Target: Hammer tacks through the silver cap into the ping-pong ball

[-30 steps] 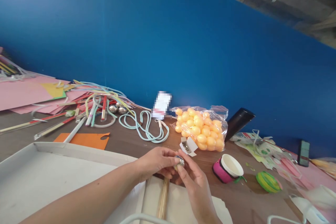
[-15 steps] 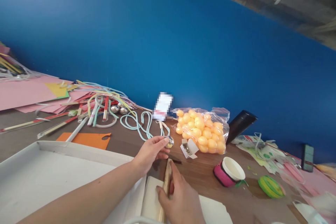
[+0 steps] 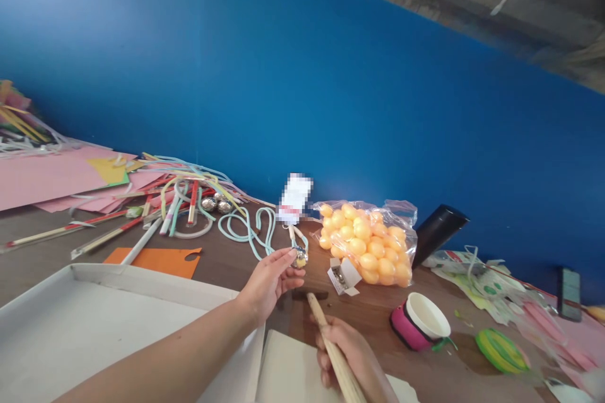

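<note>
Between the thumb and fingers of my left hand (image 3: 271, 283) is a small shiny silver ball (image 3: 299, 257) with a yellowish patch on its lower side. My right hand (image 3: 352, 352) is wrapped round the pale wooden handle of a hammer (image 3: 338, 356). The hammer's narrow dark head (image 3: 302, 295) sits just below my left fingertips, low over the brown table. Under my right hand lies a cream-coloured sheet or board (image 3: 290, 365). A small open white box (image 3: 344, 277) with little metal pieces stands right of the ball.
A clear bag of orange balls (image 3: 368, 242) lies behind the box. To the right stand a pink-and-white cup (image 3: 420, 321), a green-yellow ring-shaped item (image 3: 501, 351) and a black cylinder (image 3: 439, 233). A large white tray (image 3: 155, 277) fills the front left, with cords, sticks and silver balls (image 3: 217, 203) behind it.
My right hand has shifted right and now grips the hammer handle, which has tilted and shows more fully. My left hand still pinches the silver ball, slightly lower in view.
</note>
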`<state>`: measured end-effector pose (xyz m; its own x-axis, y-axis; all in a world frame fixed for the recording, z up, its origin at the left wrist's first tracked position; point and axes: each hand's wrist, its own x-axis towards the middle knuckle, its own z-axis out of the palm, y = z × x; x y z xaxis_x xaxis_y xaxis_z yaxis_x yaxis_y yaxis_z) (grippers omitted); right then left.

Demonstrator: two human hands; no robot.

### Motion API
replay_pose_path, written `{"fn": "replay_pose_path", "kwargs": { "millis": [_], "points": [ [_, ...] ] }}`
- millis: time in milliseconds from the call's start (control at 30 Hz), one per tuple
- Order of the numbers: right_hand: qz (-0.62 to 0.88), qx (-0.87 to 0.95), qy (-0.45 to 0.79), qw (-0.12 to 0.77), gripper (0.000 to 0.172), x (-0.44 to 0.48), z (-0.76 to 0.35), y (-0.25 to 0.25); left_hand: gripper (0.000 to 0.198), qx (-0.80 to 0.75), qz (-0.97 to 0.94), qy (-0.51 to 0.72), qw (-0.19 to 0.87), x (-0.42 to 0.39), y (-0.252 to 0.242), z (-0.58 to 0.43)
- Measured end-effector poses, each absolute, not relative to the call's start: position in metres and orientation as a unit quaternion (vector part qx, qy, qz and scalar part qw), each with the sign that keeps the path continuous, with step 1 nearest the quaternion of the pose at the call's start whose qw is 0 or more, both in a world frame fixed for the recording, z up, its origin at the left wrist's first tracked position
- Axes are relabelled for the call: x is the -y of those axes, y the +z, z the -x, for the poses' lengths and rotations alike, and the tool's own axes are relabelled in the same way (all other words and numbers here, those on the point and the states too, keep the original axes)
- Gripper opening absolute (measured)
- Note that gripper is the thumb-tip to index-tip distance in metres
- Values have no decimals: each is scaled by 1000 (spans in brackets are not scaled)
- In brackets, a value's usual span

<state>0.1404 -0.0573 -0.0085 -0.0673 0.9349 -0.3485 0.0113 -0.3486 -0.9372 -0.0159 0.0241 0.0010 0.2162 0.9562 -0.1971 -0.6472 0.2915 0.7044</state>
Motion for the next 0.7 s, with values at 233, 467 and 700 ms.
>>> {"fn": "replay_pose_path", "kwargs": {
  "millis": [233,467,700],
  "points": [
    [525,341,521,580,45,66,-133,11,26,-310,-268,534,740,-25,-2,15],
    [571,426,392,582,60,72,-129,0,26,-321,-304,521,730,-26,-6,13],
    [599,451,352,560,58,74,-125,-5,28,-323,-322,519,723,-27,-7,12]
  ]
}}
